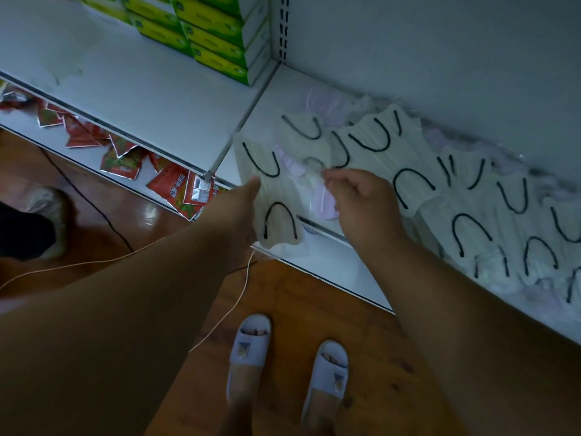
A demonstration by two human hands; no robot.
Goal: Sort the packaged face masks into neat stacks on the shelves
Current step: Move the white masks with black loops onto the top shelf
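- Packaged face masks (371,146) everywhere on this lower shelf (333,262): cream-white ones with black ear loops, in clear wrappers, lying loose and overlapping from the shelf's left corner out to the right edge of view, with pale lilac ones (320,196) peeking out from underneath.
- Left hand (248,202) is at the shelf's left end, holding one cream mask pack (273,196) by its left edge; the fingers go behind the pack, so exactly how they curl I cannot tell.
- Right hand (361,196) has its fingers curled in, thumb and fingertips meeting over the wrappers in the middle of the heap. It looks like a pinch on a wrapper edge, though the film is too clear to make out.
- Handling call: these should be very light, flat and floppy, with slick film that slides pack over pack. Nothing fragile, but a stack will likely fan out if nudged.
- Best hold, I'd say: pinch a wrapper by its edge or corner, or flatten a palm on top to square up a pile.
- Also in shot: green boxes (217,36) stacked on the upper shelf, red sachets (176,187) scattered on the left-hand lower shelf, white slippers (251,341) on the wooden floor, a thin cable (220,322) trailing across it.
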